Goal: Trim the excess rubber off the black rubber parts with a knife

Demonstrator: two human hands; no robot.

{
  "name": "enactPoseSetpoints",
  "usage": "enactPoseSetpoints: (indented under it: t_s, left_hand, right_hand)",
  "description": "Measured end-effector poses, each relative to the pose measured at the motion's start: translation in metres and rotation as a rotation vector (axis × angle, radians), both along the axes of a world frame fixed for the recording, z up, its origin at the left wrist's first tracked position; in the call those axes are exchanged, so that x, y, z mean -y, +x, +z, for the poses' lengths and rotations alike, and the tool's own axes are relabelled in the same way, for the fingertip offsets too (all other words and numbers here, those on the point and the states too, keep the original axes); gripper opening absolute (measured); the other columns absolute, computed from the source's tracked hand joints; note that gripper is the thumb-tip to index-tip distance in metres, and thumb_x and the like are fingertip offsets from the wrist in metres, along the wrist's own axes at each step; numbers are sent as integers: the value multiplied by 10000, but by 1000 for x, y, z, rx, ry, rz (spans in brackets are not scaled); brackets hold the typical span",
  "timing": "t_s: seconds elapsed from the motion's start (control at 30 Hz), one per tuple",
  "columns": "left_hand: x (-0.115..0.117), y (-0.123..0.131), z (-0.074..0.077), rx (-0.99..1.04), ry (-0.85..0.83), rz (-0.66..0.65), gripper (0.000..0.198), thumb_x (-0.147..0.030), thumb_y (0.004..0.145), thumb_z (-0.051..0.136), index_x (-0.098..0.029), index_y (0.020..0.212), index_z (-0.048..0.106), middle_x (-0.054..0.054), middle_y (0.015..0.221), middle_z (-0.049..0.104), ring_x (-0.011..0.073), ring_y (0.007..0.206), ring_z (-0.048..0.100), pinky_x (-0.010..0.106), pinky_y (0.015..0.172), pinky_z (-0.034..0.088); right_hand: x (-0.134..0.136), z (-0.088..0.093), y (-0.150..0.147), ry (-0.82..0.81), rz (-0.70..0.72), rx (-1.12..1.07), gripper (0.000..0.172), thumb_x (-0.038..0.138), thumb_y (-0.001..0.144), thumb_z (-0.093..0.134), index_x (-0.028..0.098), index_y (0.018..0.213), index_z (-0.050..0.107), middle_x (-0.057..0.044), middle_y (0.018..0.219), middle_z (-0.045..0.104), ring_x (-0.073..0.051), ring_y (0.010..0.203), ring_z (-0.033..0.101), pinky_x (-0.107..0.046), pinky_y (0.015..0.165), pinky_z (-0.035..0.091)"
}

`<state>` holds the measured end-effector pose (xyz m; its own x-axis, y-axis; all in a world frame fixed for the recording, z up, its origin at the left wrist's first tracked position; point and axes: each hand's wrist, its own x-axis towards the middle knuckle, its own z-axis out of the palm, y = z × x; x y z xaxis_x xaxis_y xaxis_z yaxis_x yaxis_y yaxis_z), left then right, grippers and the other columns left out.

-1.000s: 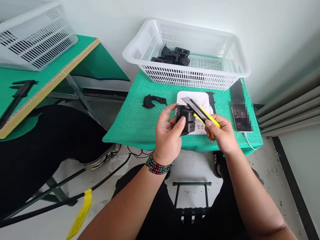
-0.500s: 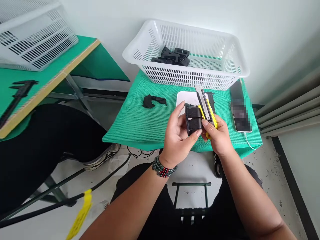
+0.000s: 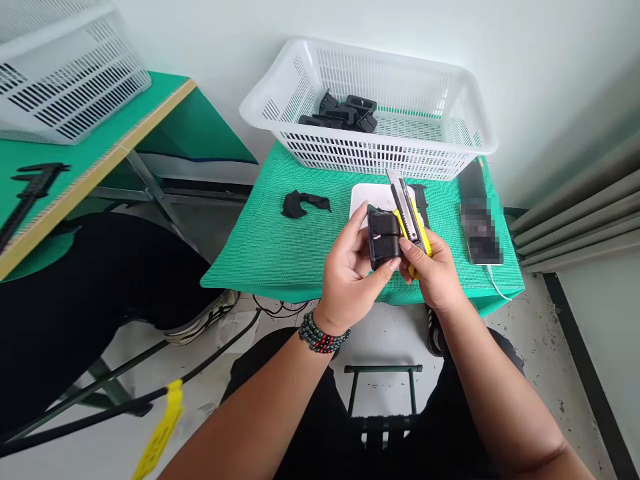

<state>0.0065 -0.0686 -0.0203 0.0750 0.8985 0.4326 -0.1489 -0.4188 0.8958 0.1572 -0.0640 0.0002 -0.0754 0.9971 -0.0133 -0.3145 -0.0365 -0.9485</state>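
Between thumb and fingers, my left hand (image 3: 349, 273) grips a black plastic part (image 3: 384, 239) that has two rounded, textured sections side by side. My right hand (image 3: 436, 270) is closed around a yellow utility knife (image 3: 411, 217), whose blade is out and points up and away from me. The knife's body lies right beside the part's right edge, and my right fingertips are close to the part, perhaps touching it. Behind the hands, a white tray (image 3: 364, 193) is partly covered by the knife and the part.
A white basket (image 3: 385, 143) with several black parts (image 3: 345, 113) stands at the table's back. Black scraps (image 3: 304, 203) lie on the green cloth (image 3: 260, 253). A phone (image 3: 481, 233) with a cable is at right. On the left table rest a black caliper (image 3: 33, 193) and another basket (image 3: 70, 80); someone's leg (image 3: 115, 273) is beside it.
The black part appears turned very slightly in my left hand. Both hands keep their grips. The whole view has shifted a little.
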Motion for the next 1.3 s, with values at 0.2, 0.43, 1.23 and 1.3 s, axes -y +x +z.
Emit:
enactPoseSetpoints:
  t_s: [0.2, 0.43, 1.23, 1.3]
  left_hand:
    - [-1, -2, 1, -1, -14, 20, 840, -344, 900, 844, -292, 1621, 415, 117, 1312, 728, 248, 1181, 751, 376, 1009, 684]
    - [-3, -3, -1, 11, 4, 39, 818, -321, 896, 850, -317, 1607, 444, 76, 1195, 750, 192, 1067, 764, 300, 933, 694]
    - [-12, -2, -3, -13, -18, 58, 834, -357, 890, 856, -303, 1607, 435, 90, 1215, 731, 226, 1102, 760, 351, 968, 687]
    - [-12, -2, -3, -16, -21, 70, 831, -353, 886, 860, -299, 1603, 443, 86, 1194, 735, 219, 1085, 763, 338, 952, 690]
  right_hand:
    - [-2, 1, -2, -14, 9, 17, 453, 599, 764, 877, 219, 833, 640, 96, 546, 526, -72, 415, 459, -217, 383, 359]
    - [-5, 0, -4, -20, 17, 3, 457, 596, 760, 881, 218, 841, 637, 99, 536, 527, -72, 401, 456, -213, 374, 358]
    - [-12, 3, -4, -11, 39, 57, 496, 643, 758, 854, 229, 781, 583, 100, 514, 513, -75, 393, 462, -222, 387, 355]
    - [-12, 3, -4, -10, 41, 56, 494, 642, 756, 857, 227, 782, 590, 99, 521, 514, -74, 395, 463, -223, 388, 357]
